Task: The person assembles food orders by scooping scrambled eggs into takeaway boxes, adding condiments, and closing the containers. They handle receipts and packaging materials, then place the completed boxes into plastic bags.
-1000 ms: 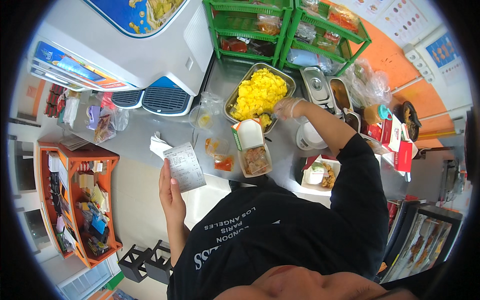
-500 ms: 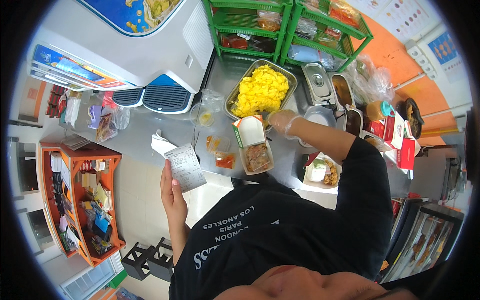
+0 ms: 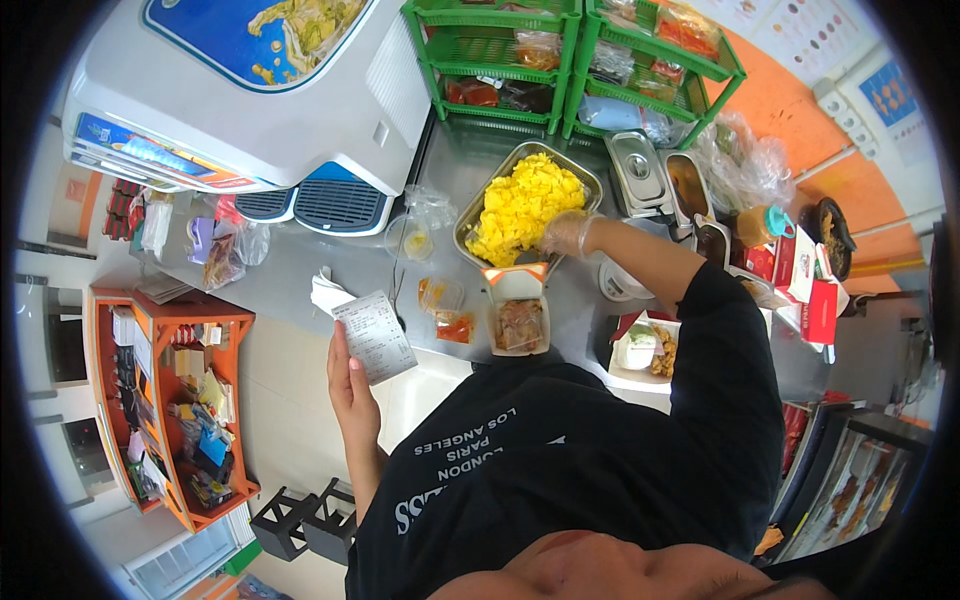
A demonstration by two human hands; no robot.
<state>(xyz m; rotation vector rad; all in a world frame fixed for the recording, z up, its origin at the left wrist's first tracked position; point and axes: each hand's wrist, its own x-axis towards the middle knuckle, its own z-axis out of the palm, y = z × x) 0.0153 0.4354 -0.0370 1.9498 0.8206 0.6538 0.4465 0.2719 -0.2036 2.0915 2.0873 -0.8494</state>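
Observation:
My left hand (image 3: pixel 354 393) holds a printed paper receipt (image 3: pixel 376 340) between thumb and fingers. My right hand (image 3: pixel 567 234), in a clear plastic glove, reaches into the near right corner of a metal tray (image 3: pixel 466 212) heaped with yellow chunks that look like scrambled egg (image 3: pixel 522 205). Its fingers are curled, and what they hold is hidden. Just below the tray stands an open takeaway box (image 3: pixel 520 318) with wrapped food in it; its lid is tipped up toward the tray.
Left of the box lie small bags of red sauce (image 3: pixel 456 327) and a clear cup (image 3: pixel 410 240). Another food box (image 3: pixel 646 345) with rice sits right. Metal containers (image 3: pixel 640 175), green racks (image 3: pixel 495 50) and a drinks dispenser (image 3: pixel 250 110) stand behind. An orange shelf (image 3: pixel 140 320) is left.
My right hand has moved slightly right and farther over the tray's corner. The open box now stands straighter, its lid tilted up more. My left hand keeps hold of the receipt.

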